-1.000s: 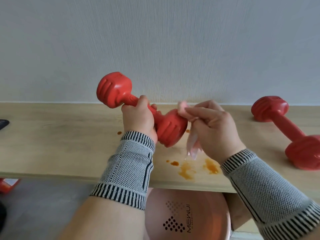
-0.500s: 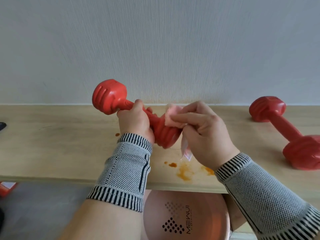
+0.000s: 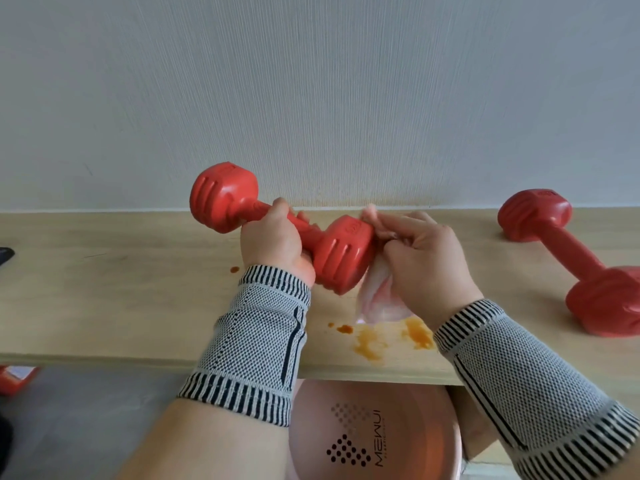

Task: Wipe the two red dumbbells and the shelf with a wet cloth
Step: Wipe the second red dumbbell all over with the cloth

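red dumbbells (image 3: 277, 233), perhaps pale pink cloth (image 3: 379, 303)

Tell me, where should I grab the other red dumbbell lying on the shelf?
Grab the lying dumbbell by its thin middle bar, reaching down from above. Both fat ends rest on the shelf, so the bar likely sits slightly raised, leaving fingers room to curl round.
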{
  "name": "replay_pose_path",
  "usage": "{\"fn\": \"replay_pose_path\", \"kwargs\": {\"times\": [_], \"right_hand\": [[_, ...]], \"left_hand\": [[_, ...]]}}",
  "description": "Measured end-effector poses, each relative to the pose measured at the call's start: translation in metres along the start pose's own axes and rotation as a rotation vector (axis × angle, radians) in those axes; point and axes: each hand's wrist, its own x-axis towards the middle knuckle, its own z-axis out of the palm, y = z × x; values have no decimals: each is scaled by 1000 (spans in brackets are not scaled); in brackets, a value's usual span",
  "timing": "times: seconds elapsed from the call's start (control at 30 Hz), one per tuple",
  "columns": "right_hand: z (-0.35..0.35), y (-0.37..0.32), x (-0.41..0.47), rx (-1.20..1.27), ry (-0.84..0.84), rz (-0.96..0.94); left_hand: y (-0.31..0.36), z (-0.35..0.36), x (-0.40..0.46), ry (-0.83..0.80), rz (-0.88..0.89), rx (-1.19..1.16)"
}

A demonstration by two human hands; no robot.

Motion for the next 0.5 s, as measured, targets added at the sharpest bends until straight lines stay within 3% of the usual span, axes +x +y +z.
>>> {"fn": "replay_pose_path", "kwargs": {"times": [0.13, 0.3, 0.4, 0.5], "right_hand": [[0, 2, 0, 265, -28, 143], [-5, -6, 1, 476, -80, 214], [-3, -8, 1, 392, -88, 155], [0, -11, -6, 78, -9, -122]], "left_hand": [[6, 0, 8, -24, -105, -300], [0, -5, 12, -125, -22, -129], [-2, -5, 8, -164, 140, -23], [-5, -3, 8, -132, 267, 89]]}}
